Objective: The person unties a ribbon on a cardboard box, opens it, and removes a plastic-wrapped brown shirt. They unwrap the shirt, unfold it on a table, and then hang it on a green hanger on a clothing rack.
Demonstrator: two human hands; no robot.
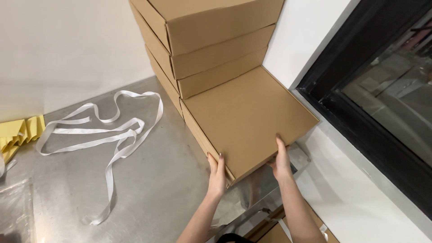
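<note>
A flat brown cardboard box lies on the metal table, its near corner over the table's edge. My left hand presses against its near left side. My right hand grips the near right edge, fingers on the lid. Three more brown boxes are stacked behind it, resting on its far part.
A long white ribbon lies looped on the table to the left. Yellow folded paper sits at the far left edge. A white wall ledge and a dark-framed window run along the right.
</note>
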